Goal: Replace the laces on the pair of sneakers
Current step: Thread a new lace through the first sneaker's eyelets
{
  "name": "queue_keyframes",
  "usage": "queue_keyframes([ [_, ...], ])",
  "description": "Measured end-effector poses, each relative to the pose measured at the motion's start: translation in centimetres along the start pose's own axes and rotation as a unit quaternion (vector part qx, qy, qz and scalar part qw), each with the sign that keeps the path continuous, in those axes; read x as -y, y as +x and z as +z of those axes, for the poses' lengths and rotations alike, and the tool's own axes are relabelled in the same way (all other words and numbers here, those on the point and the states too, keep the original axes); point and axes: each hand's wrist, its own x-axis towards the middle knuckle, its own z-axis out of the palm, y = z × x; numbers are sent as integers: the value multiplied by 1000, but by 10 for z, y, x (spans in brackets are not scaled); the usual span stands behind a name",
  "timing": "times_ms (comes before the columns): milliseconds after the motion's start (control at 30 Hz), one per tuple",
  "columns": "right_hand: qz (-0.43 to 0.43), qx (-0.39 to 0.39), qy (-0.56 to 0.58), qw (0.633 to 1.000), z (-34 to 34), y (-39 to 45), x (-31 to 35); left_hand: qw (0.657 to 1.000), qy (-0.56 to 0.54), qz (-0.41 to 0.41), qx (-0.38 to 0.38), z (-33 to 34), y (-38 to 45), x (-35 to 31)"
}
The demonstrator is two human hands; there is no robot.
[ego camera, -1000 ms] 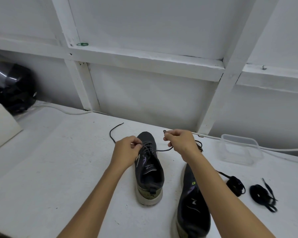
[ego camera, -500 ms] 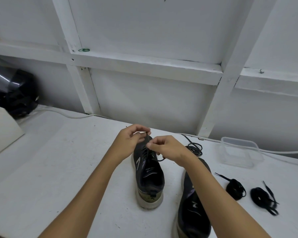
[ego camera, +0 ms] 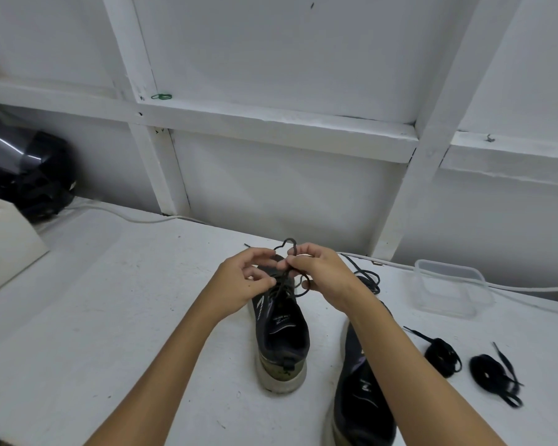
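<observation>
A dark sneaker [ego camera: 281,329] with a pale sole stands heel toward me on the white table [ego camera: 110,317]. Its black lace [ego camera: 285,244] loops up between my hands above the toe end. My left hand [ego camera: 242,281] pinches the lace at the shoe's upper eyelets. My right hand [ego camera: 319,273] pinches a loop of the same lace, with another loop hanging under its fingers. The second dark sneaker [ego camera: 361,397] lies at the lower right, partly hidden by my right forearm. Two coiled black laces [ego camera: 443,354] [ego camera: 493,376] lie to the right.
A clear plastic container [ego camera: 448,288] stands at the right by the wall. More black lace [ego camera: 368,278] lies behind my right hand. A black helmet [ego camera: 23,175] and a cream box [ego camera: 4,246] are at the far left. A white cable [ego camera: 529,288] runs along the wall.
My hands came together from holding the lace ends apart. They now form loops of the lace above the shoe's front.
</observation>
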Motion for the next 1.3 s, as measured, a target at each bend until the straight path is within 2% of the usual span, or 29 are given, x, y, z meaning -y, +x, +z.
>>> queue_keyframes([
  [133, -7, 26, 37, 999, -1, -2, 2, 999, 27, -23, 30, 3, -2, -7],
  [333, -15, 37, 26, 999, -4, -5, 9, 992, 122, -16, 2, 3, -2, -7],
  [433, -12, 2, 19, 1000, -12, -5, 11, 995, 88, -21, -52, -4, 0, -11],
  [567, -8, -55, 160, 986, -32, -5, 16, 989, -58, -26, -137, -27, 0, -20],
  [700, -54, -129, 267, 953, -60, -7, 23, 988, 24, -14, -149, -46, -5, -26],
  [800, -49, -160, 264, 950, -82, -8, 24, 981, 83, -7, -175, -51, -9, -25],
  [867, 7, -186, 175, 967, -93, -8, 20, 969, 126, -8, -212, -54, -11, -26],
  [933, 103, -195, -24, 975, -98, -12, 13, 957, 176, -27, -229, -58, -13, -25],
  [1000, 190, -157, -230, 941, -98, -17, 1, 955, 201, -57, -209, -61, -15, -24],
  [1067, 227, -135, -400, 878, -92, -21, -9, 957, 215, -83, -178, -61, -18, -20],
  [1167, 179, -195, -548, 794, -76, -22, -17, 959, 222, -106, -141, -56, -21, -12],
  [1200, 146, -210, -567, 783, -67, -22, -18, 961, 222, -110, -124, -53, -22, -9],
  [1300, 18, -181, -529, 829, -36, -18, -17, 971, 202, -105, -67, -45, -27, -4],
])
